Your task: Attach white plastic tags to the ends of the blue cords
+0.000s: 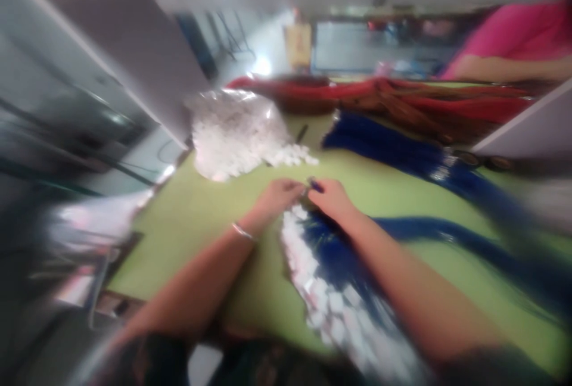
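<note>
From your head camera, blurred towards the edges, your right hand [328, 195] is curled, thumb and fingertips pinching a small dark-blue piece [316, 184] with a shiny end. Your left hand [282, 193] sits just beside it, fingertips drawn together near that glint; whether they grip anything, you cannot tell from here. The dark-blue piece is out over the smooth, matt green tabletop [179, 225], between your two hands.

Below your right hand and forearm, fine blue strands [337, 255] fan out loosely, thin and hair-like, and a long bank of small, blocky white pieces [308, 267] runs along their left side towards you. Another slim blue bundle [415, 228] curves away to the right, past your forearm. Beyond it lies a thicker, straighter blue bundle [379, 139], with a pale, glossy band partway along.

Ahead of your left hand, a crinkled, see-through plastic bag [236, 127] bulges with white bits, some spilling from its mouth. Long red and brown strands [384, 97] stretch across the far edge
</note>
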{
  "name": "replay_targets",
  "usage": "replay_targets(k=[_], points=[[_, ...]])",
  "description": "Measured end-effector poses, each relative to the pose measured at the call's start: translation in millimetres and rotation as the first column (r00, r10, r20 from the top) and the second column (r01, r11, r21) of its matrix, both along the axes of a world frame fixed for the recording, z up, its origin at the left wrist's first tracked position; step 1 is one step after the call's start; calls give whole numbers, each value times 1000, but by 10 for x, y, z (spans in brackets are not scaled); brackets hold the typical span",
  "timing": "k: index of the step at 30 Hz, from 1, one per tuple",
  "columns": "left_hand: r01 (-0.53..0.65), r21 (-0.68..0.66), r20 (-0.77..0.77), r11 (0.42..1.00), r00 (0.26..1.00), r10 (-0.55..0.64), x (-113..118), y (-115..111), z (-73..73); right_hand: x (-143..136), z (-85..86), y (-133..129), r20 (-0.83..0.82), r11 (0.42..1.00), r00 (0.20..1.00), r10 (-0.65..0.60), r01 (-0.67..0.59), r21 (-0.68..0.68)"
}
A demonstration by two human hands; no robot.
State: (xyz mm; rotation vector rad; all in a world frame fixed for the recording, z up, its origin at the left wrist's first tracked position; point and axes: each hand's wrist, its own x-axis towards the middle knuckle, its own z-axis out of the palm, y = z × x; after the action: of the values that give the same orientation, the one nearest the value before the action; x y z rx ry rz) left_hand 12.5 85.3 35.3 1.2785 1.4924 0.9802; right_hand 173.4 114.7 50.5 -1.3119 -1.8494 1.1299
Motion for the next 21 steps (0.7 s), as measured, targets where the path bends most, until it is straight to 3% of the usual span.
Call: replay_targets(k=[2, 5, 9, 10, 12, 14, 15, 17, 19, 21], points=[[23, 11, -54, 1000, 998, -22, 3, -19, 33, 8, 10, 11, -10, 1000, 1000, -10, 10, -12], [119, 29, -164, 992, 980, -113, -56, -71, 119, 24, 37, 36, -92, 990, 988, -121, 114, -83], [292, 1, -372, 956, 888, -271, -202, -64, 239, 22, 58, 49, -305, 927, 911, -278, 171, -333], [271, 15, -444, 962, 864, -237, -228, -22, 255, 17, 59, 46, -349, 914, 892, -286, 146, -378], [157, 139, -589, 978, 807, -46, -254, 123, 256, 7, 59, 39, -407, 906, 870, -280, 99, -411], [100, 330, -674, 939, 722, 160, -249, 325, 224, 3, 61, 35, -432, 912, 860, -271, 85, -401], [138, 398, -699, 907, 686, 203, -240, 434, 199, 4, 64, 34, -435, 914, 857, -274, 91, -396], [303, 420, -769, 855, 619, 158, -217, 632, 143, 9, 71, 36, -433, 918, 858, -277, 102, -384], [457, 360, -840, 814, 538, 69, -197, 768, 85, 13, 79, 38, -437, 922, 862, -258, 85, -378], [482, 333, -859, 810, 509, 50, -187, 827, 34, 14, 88, 39, -442, 926, 864, -241, 68, -371]])
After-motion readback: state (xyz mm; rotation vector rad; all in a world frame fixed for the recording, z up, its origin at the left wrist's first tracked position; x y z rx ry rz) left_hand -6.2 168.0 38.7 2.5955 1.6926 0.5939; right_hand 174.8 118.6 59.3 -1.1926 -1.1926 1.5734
